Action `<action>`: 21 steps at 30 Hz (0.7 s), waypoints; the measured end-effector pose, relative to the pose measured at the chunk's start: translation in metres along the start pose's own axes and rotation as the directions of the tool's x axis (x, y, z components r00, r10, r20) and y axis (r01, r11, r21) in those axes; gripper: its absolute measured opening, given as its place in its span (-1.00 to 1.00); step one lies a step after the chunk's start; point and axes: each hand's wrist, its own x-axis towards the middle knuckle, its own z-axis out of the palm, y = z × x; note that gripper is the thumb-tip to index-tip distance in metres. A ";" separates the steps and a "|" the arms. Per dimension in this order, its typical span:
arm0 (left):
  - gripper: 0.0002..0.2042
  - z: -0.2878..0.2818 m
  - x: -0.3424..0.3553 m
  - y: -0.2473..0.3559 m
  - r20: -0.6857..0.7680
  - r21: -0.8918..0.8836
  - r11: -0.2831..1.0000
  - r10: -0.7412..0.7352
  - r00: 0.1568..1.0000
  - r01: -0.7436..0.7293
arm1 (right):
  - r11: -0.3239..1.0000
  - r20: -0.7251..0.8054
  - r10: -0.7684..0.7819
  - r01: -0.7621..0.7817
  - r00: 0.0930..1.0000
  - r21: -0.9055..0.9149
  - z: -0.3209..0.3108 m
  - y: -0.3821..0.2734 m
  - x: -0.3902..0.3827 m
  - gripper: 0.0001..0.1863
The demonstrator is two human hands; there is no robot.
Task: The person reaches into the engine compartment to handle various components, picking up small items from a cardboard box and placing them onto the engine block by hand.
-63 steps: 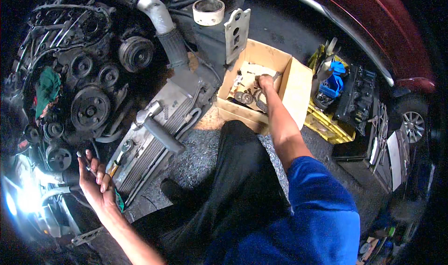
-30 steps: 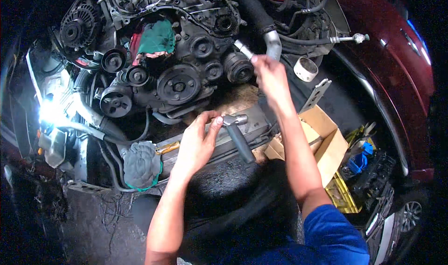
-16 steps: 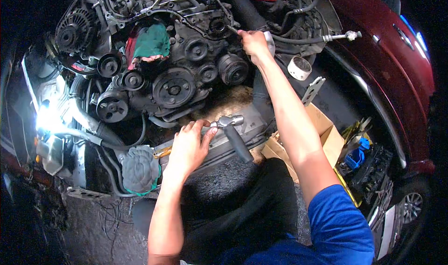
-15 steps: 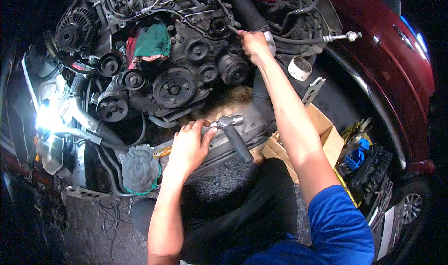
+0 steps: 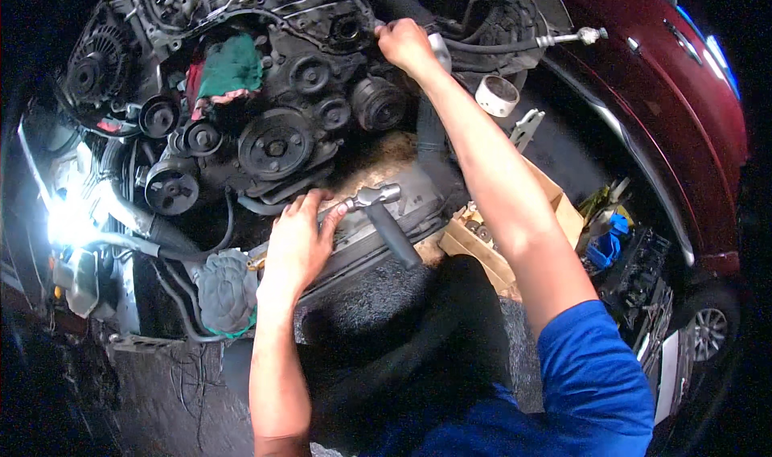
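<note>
A dark engine [image 5: 273,135] with several pulleys fills the upper left. My right hand [image 5: 404,45] reaches across to the engine's top, fist closed on a small silver tool that is mostly hidden, right beside a silver pipe end [image 5: 440,52]. Fingers spread, my left hand [image 5: 296,244] lies flat on a grey metal part [image 5: 378,244] at the engine's near side and holds nothing. A ratchet [image 5: 384,216] with a black handle lies on that part, its silver head just off my left fingertips.
A cardboard box [image 5: 563,207] of small parts sits right of my right arm. Also around are a white tape roll [image 5: 497,95], a green rag [image 5: 229,67], a grey rag [image 5: 225,290] and a bright work lamp [image 5: 68,220]. A dark red car body [image 5: 667,87] curves along the right, with a black tool tray [image 5: 635,268] below.
My right hand left the cardboard box, rose with a small silver tool and reached the engine's top. My left hand moved up onto the grey metal part beside the ratchet.
</note>
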 end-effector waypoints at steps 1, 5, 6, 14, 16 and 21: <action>-0.62 -0.001 0.000 0.000 0.003 0.014 1.000 -0.006 1.000 0.006 | 0.893 0.160 0.272 -0.311 0.949 0.326 0.007 0.005 0.008 -0.67; -0.61 -0.003 0.002 -0.001 -0.027 0.025 1.000 0.004 1.000 -0.003 | 0.053 0.699 0.236 -0.728 0.675 0.684 0.006 0.015 0.022 -0.76; -0.61 -0.003 0.003 0.001 -0.020 0.023 1.000 0.015 1.000 -0.015 | 0.141 0.666 0.228 -0.701 0.711 0.699 0.005 0.017 0.027 -0.78; -0.59 -0.012 -0.003 0.002 0.001 -0.005 0.993 -0.114 0.993 0.114 | 0.962 0.146 0.242 -0.256 0.959 0.092 0.018 -0.029 -0.022 -0.55; -0.65 -0.017 0.001 0.022 0.004 -0.002 0.996 -0.093 0.996 0.093 | 0.972 0.058 0.146 -0.154 0.988 0.179 0.029 -0.012 0.008 -0.67; -0.63 -0.008 0.008 0.009 -0.006 0.001 0.999 -0.032 0.999 0.032 | 0.974 0.241 0.144 -0.180 0.960 0.136 0.008 0.024 0.034 -0.82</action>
